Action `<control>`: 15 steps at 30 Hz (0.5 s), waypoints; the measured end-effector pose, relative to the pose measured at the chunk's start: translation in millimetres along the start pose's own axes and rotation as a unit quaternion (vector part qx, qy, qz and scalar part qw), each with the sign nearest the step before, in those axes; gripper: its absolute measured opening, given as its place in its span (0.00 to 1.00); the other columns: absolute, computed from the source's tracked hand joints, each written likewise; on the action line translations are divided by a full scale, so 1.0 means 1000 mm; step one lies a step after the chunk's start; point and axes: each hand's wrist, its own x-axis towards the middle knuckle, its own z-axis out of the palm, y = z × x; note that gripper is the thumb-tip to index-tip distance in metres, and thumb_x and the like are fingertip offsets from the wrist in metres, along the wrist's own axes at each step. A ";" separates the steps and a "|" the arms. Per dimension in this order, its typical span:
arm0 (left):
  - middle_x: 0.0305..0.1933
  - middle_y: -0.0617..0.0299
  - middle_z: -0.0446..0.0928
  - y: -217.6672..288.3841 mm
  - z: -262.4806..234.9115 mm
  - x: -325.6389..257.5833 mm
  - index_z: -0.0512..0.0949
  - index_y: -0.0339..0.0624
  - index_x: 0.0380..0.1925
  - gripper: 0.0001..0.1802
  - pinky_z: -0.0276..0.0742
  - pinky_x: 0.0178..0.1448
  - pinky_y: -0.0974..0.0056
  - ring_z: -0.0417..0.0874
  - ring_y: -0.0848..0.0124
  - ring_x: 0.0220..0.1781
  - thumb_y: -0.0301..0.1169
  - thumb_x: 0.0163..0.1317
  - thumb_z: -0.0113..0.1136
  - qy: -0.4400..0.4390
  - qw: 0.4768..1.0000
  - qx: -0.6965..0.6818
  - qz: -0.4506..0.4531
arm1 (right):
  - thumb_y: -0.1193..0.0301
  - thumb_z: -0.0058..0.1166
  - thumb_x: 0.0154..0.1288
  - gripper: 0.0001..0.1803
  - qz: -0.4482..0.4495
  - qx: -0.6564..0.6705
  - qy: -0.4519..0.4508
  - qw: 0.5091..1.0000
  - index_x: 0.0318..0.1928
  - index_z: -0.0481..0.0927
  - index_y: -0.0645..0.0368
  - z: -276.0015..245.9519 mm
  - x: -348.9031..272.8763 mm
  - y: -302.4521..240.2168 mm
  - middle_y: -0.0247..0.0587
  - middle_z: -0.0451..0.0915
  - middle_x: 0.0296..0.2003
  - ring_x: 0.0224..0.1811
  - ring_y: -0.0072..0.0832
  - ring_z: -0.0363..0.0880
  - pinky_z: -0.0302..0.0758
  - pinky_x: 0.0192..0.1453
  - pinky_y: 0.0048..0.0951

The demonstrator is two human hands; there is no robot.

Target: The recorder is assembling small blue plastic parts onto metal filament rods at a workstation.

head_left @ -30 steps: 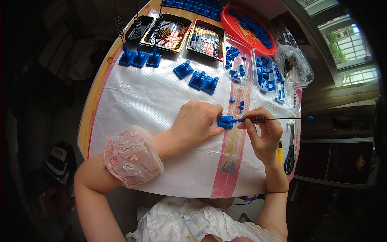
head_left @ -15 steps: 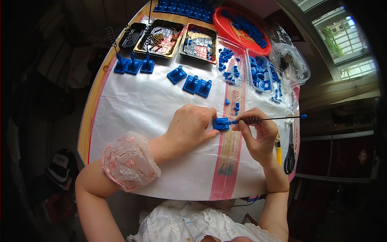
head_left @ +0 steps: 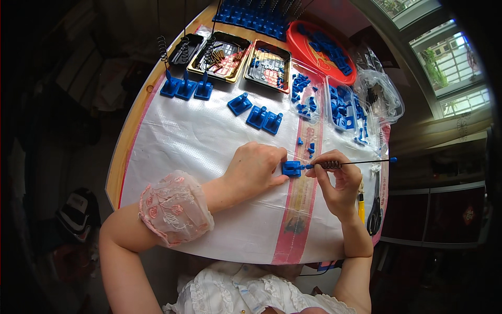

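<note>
My left hand [head_left: 255, 165] is closed, its thumb and fingers pinching a small blue plastic base [head_left: 291, 168] just above the table sheet. To the right, my right hand [head_left: 339, 183] grips the coiled end of a black spring rod [head_left: 361, 163] between thumb and fingers. The rod lies nearly level, with a blue cap [head_left: 392, 159] on its far right end. A small blue tip [head_left: 308, 167] at the coil's left meets the peg of the base; whether it is fitted on is too small to tell. A few small blue pieces [head_left: 311, 149] lie just beyond the hands.
Blue bases [head_left: 257, 117] without rods stand ahead, left of clear tubs [head_left: 341, 107] of blue parts. Three bases with rods [head_left: 185, 89] stand far left. Black trays [head_left: 268, 65] and a red basin [head_left: 348, 78] sit behind. Black scissors [head_left: 374, 220] and a yellow-handled tool [head_left: 361, 206] lie right.
The whole view has shifted slightly, so the table items appear a little lower and further right. Both hands keep the same grips on the base and the spring rod.
</note>
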 end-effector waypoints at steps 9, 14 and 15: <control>0.23 0.62 0.81 -0.002 0.001 0.000 0.83 0.47 0.32 0.14 0.77 0.38 0.55 0.84 0.61 0.29 0.41 0.54 0.77 0.008 1.000 -0.004 0.007 | 0.90 0.60 0.65 0.08 0.002 0.003 0.004 1.000 0.43 0.80 0.72 0.001 0.000 0.003 0.44 0.82 0.38 0.40 0.30 0.90 0.84 0.45 0.22; 0.23 0.62 0.80 -0.002 0.000 -0.001 0.83 0.47 0.32 0.14 0.77 0.37 0.55 0.84 0.61 0.29 0.40 0.54 0.77 0.009 1.000 -0.007 0.004 | 0.89 0.60 0.65 0.07 -0.001 -0.003 0.000 1.000 0.43 0.80 0.72 0.000 0.001 0.003 0.44 0.82 0.38 0.40 0.29 0.90 0.85 0.45 0.23; 0.23 0.62 0.80 -0.002 0.000 -0.001 0.83 0.47 0.32 0.14 0.77 0.37 0.55 0.84 0.61 0.29 0.40 0.54 0.77 0.010 1.000 -0.007 0.005 | 0.89 0.59 0.65 0.07 0.000 -0.002 0.000 1.000 0.43 0.80 0.72 0.001 0.001 0.003 0.44 0.82 0.38 0.40 0.29 0.90 0.85 0.45 0.23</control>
